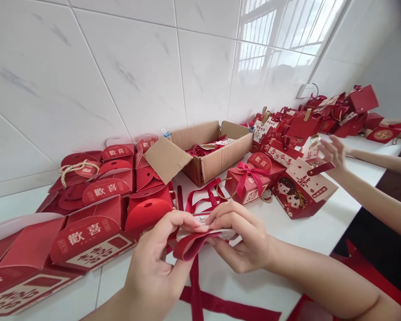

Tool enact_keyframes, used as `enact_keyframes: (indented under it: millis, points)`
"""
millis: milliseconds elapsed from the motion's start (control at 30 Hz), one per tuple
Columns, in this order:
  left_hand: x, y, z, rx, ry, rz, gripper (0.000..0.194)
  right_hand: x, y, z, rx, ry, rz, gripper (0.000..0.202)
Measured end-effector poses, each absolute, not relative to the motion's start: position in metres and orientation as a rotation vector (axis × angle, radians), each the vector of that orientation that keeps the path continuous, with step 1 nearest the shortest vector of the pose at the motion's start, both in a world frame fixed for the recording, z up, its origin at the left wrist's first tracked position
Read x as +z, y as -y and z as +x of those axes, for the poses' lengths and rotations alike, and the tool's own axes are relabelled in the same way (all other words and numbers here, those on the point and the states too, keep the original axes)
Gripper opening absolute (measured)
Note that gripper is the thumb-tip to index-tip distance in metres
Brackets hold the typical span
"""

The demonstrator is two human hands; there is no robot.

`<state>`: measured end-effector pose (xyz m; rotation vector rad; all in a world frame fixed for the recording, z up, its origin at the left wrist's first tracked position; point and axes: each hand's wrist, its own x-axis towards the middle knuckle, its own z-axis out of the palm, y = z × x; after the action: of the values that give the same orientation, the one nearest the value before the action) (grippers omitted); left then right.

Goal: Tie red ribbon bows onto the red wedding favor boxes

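Near the front of the table, my left hand (pixel 158 258) and my right hand (pixel 242 236) are both closed on a folded red-and-white card piece (pixel 189 247). Its red part curls into a loop by my left thumb, and the fingers hide much of its pale part. A dark red ribbon (pixel 196 285) hangs below it, and another length of ribbon (pixel 235 307) lies across the white tabletop. Just beyond my hands sits a red gift box (pixel 242 183) tied with a pink-red bow (pixel 252 176). Flat ribbon strips (pixel 203 196) lie between that box and my fingers.
Several red gift boxes (pixel 100 189) stand in rows at the left. An open cardboard box (pixel 217 158) holding ribbons and cards rests against the tiled wall. At right, another person's hand (pixel 336 154) is beside a red-and-white box (pixel 304 187). More red boxes (pixel 364 98) are heaped beyond.
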<state>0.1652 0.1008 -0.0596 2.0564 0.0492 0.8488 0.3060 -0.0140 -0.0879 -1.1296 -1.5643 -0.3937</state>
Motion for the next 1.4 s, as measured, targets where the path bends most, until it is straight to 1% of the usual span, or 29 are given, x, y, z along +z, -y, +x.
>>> enact_keyframes:
  millis: [300,400,667,733,800,900,967,1067,1133,1267,1300,1333,1400]
  points:
    - [-0.060,-0.098,0.165,0.837,-0.067,2.061,0.034,-0.090,0.015,0.306,-0.435,1.566,-1.134,0.025]
    - [-0.062,-0.098,0.163,0.851,-0.065,2.067,0.032,-0.089,0.015,0.304,-0.424,1.557,-1.135,0.025]
    - [-0.069,-0.098,0.166,0.861,-0.054,2.056,0.036,-0.082,0.016,0.304,-0.537,1.504,-1.202,0.016]
    - [-0.071,-0.098,0.168,0.855,-0.019,1.998,0.041,-0.073,0.020,0.304,-0.452,1.524,-1.260,0.015]
    - [-0.074,-0.099,0.171,0.848,-0.022,1.922,0.043,-0.061,0.027,0.303,-0.311,1.567,-1.362,0.019]
    - [-0.083,-0.102,0.176,0.858,-0.071,1.846,0.037,-0.044,0.035,0.300,-0.134,1.659,-1.564,0.023]
    - [-0.092,-0.106,0.180,0.865,-0.081,1.835,0.034,-0.038,0.036,0.299,-0.079,1.701,-1.662,0.018]
    - [-0.111,-0.110,0.185,0.891,-0.072,1.864,0.035,-0.041,0.033,0.301,-0.111,1.691,-1.655,0.011]
    - [-0.125,-0.109,0.187,0.894,-0.082,1.889,0.043,-0.045,0.031,0.302,-0.165,1.655,-1.603,0.009]
    - [-0.146,-0.102,0.186,0.833,-0.097,1.913,0.081,-0.044,0.040,0.304,-0.226,1.566,-1.573,0.008]
    - [-0.149,-0.102,0.185,0.838,-0.086,1.942,0.089,-0.040,0.047,0.306,-0.231,1.546,-1.586,0.008]
    - [-0.151,-0.101,0.184,0.852,-0.068,1.979,0.092,-0.036,0.058,0.309,-0.243,1.511,-1.606,0.007]
    - [-0.155,-0.102,0.183,0.868,-0.036,2.051,0.092,-0.027,0.085,0.324,-0.294,1.368,-1.660,0.008]
